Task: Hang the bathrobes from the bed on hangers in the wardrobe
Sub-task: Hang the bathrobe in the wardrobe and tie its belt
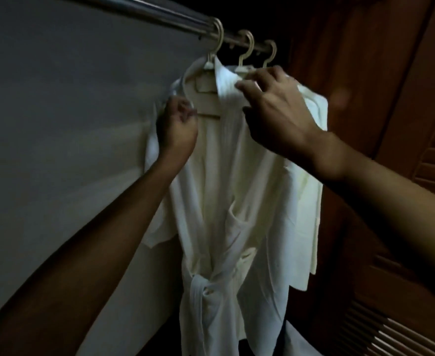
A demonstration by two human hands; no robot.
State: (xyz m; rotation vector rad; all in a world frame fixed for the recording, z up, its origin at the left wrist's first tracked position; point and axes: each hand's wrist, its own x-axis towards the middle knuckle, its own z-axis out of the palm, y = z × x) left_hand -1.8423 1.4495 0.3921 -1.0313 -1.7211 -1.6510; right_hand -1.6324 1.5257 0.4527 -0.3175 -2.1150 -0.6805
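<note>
A white bathrobe (pixel 234 191) with a tied belt hangs on a pale hanger (pixel 211 57) from the metal rail (pixel 144 11) in the wardrobe. My left hand (pixel 176 127) grips the robe's left shoulder fabric with curled fingers. My right hand (pixel 275 109) pinches the right side of the collar near the second hanger (pixel 247 50). A second white robe (pixel 311 201) hangs behind the first on the right, mostly hidden. A third hanger hook (pixel 270 51) sits further right on the rail.
The wardrobe's grey wall (pixel 70 111) is on the left. A wooden louvred door (pixel 429 163) stands at the right. The wardrobe is dark at the back and bottom.
</note>
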